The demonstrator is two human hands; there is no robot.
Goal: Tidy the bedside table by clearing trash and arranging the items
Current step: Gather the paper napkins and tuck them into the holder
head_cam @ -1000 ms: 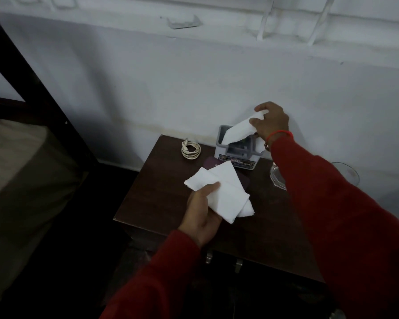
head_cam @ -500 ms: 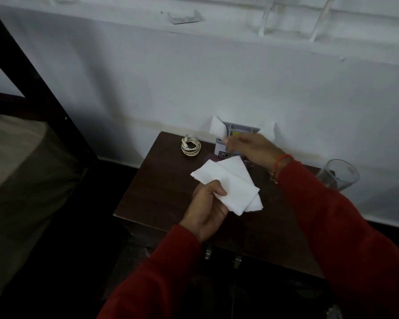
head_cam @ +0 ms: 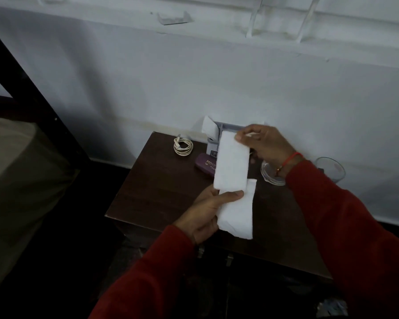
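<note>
Over the dark wooden bedside table [head_cam: 157,187], both my hands hold white tissues. My left hand [head_cam: 207,210] grips a folded tissue [head_cam: 237,217] that hangs below its thumb. My right hand [head_cam: 263,143] pinches the top corner of a second, longer tissue [head_cam: 232,162], whose lower end rests against my left hand. Behind them stands a grey tissue holder [head_cam: 217,130] by the wall, with a white tissue [head_cam: 208,126] sticking out at its left. A purple case [head_cam: 205,165] lies on the table, partly hidden by the long tissue.
A coiled white cable [head_cam: 182,146] lies at the table's back left. A glass ashtray [head_cam: 270,173] sits under my right wrist and a drinking glass [head_cam: 329,169] stands at the far right. A bed [head_cam: 14,171] with a dark frame is on the left.
My right hand left the tissue holder and came forward with a tissue, which now hangs stretched down to my left hand. My left hand turned its tissue more upright.
</note>
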